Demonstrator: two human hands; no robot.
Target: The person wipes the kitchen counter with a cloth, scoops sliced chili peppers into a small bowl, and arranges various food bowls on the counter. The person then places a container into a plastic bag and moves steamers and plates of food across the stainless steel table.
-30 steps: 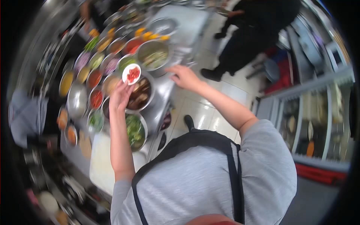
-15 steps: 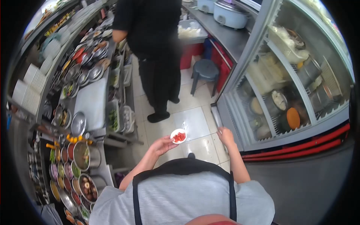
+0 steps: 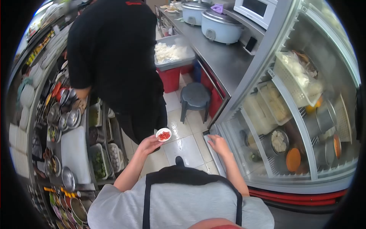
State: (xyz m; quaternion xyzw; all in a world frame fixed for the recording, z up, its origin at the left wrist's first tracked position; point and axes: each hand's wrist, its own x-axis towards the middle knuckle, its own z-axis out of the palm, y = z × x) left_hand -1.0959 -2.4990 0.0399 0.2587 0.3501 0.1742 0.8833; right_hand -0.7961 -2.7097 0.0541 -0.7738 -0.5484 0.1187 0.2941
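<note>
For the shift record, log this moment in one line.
left hand: holding small white bowl | contents: chopped red pieces | right hand: loosely open, beside glass-fronted refrigerator, contact unclear | ahead: co-worker in black

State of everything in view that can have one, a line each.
Left hand: closed on the bowl's side
White bowl: held up, uncovered, with red pieces inside
Right hand: fingers loosely bent, nothing visible held
Glass-fronted fridge: stocked; cannot tell whether fully shut
Nearer rice cooker: lid on; power unclear
Stool: upright, unoccupied
Grey tub: uncovered, holding white contents
</note>
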